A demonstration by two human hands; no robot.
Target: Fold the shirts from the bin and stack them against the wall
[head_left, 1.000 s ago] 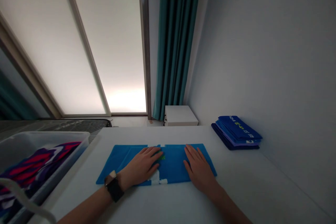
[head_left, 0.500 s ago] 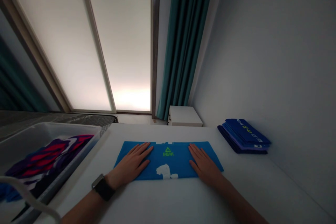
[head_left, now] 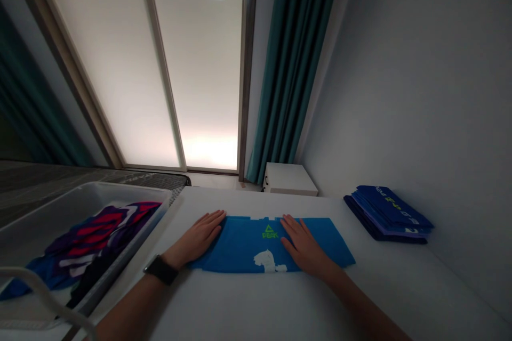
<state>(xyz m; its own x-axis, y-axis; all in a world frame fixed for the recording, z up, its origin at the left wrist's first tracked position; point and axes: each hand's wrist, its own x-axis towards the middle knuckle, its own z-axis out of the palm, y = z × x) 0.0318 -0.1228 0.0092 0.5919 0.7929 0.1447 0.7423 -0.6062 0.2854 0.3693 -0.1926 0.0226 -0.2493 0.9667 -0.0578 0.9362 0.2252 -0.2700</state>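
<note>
A blue folded shirt [head_left: 240, 245] with a green PEAK logo and a white print lies flat on the white table [head_left: 248, 309]. My left hand [head_left: 200, 240], a dark watch on its wrist, rests over the shirt's left edge with fingers stretched out. On the right half of the cloth, just beside the logo, my right hand [head_left: 302, 245] lies flat with its fingers extended. Neither hand grips anything.
To the left stands a clear plastic bin [head_left: 120, 187] with crumpled red, purple and blue clothes [head_left: 100, 240]. A stack of folded blue clothes [head_left: 390, 213] sits at the right by the wall. A pale curved bar [head_left: 44, 293] crosses the lower left. Behind the table is a white cabinet [head_left: 290, 178].
The view has shifted slightly left. My left hand has slid outward to the shirt's left edge, and my right hand has moved inward, closer to the logo.
</note>
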